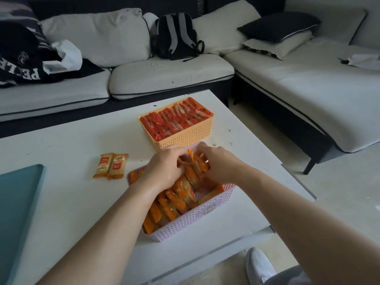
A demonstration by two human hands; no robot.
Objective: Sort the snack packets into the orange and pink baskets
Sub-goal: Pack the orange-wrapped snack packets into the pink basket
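The pink basket [191, 225] stands near the table's front edge, packed with orange snack packets [174, 204] set on edge. Both hands are inside its far end. My left hand [162, 169] and my right hand [218, 163] pinch and press on orange packets [194, 167] standing between them. Behind it, the orange basket [185, 136] is filled with rows of red packets [174, 118]. Two loose orange packets [112, 165] lie side by side on the white table [72, 145], left of the pink basket.
A teal tray [18, 202] covers the table's left front. A white sofa with cushions, a black backpack [174, 36] and dark clothing [22, 58] runs behind and to the right. A white shoe [259, 264] shows below the table edge.
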